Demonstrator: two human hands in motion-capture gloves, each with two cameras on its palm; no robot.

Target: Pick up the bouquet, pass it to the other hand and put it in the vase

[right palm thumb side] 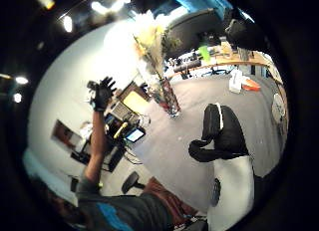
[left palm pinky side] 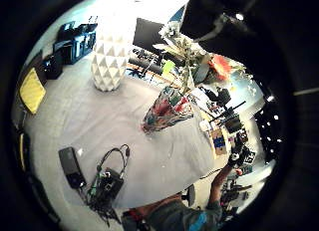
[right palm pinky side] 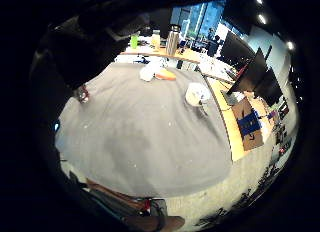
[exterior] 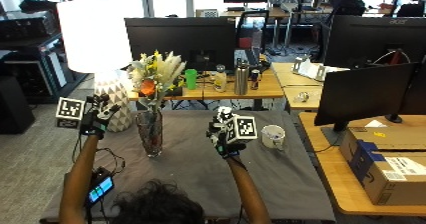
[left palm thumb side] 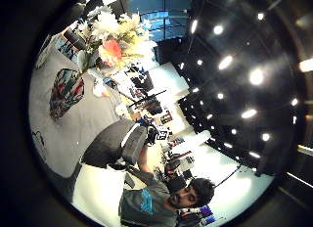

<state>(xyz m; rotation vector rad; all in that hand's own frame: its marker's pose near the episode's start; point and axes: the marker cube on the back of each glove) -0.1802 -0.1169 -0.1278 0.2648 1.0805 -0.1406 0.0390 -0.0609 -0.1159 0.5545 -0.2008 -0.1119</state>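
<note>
The bouquet [exterior: 154, 76] of pale grasses, yellow sprigs and an orange flower stands upright in the patterned glass vase [exterior: 150, 134] on the grey-covered table [exterior: 200, 174]. My left hand [exterior: 98, 116] is raised in the air to the left of the vase, fingers spread, holding nothing; the right thumb side palm view shows this left hand [right palm thumb side: 103, 94] the same way. My right hand [exterior: 221, 134] is lifted above the table to the right of the vase, fingers relaxed and empty. Both hands are apart from the vase [left palm pinky side: 167, 109] and bouquet [left palm pinky side: 184, 49].
A white faceted lamp [exterior: 116, 101] stands behind the left hand. A white mug [exterior: 272, 136] sits right of the right hand. A small device with a lit screen [exterior: 101, 188] and cables lie at the table's near left. Monitors and bottles [exterior: 241, 79] line the desk behind.
</note>
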